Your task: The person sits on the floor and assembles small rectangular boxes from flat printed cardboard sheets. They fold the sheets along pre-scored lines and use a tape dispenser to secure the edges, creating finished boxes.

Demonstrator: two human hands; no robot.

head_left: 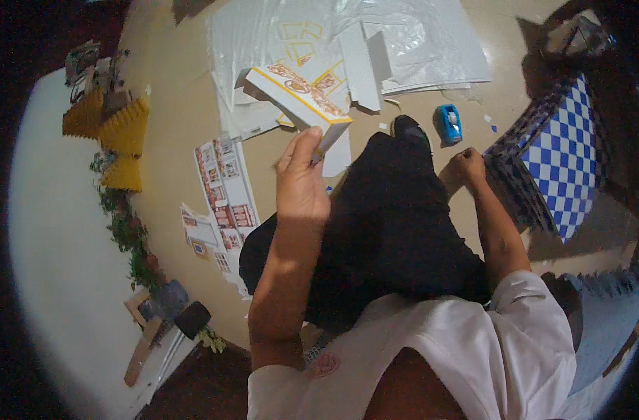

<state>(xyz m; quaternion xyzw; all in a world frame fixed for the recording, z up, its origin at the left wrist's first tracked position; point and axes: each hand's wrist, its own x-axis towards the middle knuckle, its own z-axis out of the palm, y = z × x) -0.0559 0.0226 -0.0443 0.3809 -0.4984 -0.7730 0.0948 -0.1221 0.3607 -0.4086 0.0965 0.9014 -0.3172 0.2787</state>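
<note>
Raised in front of me, my left hand (304,171) pinches the near end of a white board model piece (302,98). The piece is long and box-like, with yellow edging and brown ornament along its upper side. My right hand (467,162) is curled closed, low beside my right leg. Whatever its fingers may hold is hidden. Just beyond it is a blue tape dispenser (448,124), apart from the hand. Behind the held piece, flat white boards (431,42) lie with clear plastic film and yellow-lined cut-outs (302,31).
Printed sheets with small pictures (225,189) lie on the floor at left. Farther left are yellow pleated pieces (123,126) and green plants (127,234). A blue-and-white checkered cushion (563,157) is at right. My black-trousered legs (396,224) occupy the middle.
</note>
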